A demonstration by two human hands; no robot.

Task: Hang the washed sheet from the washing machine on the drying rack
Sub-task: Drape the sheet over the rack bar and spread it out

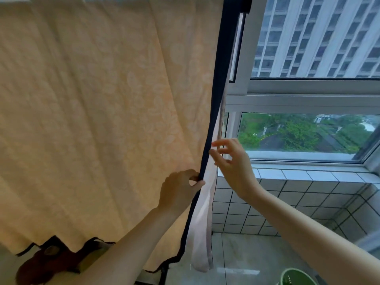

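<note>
A large pale-yellow sheet (98,112) with a faint leaf pattern and a dark navy border (216,112) hangs from the top of the view and fills the left half. My left hand (178,192) pinches the navy right edge of the sheet at about waist height of the cloth. My right hand (232,161) is just right of that edge, a little higher, fingers spread and holding nothing. A thinner white-pink layer (202,233) hangs behind the border. The drying rack is hidden above the sheet.
A white-framed window (287,99) fills the right side, with tall buildings and trees outside. Below it a white tiled sill and wall (287,194) run to the tiled floor (246,258). A green round object (296,277) sits at the bottom edge. A dark brown item (49,262) shows under the sheet's hem.
</note>
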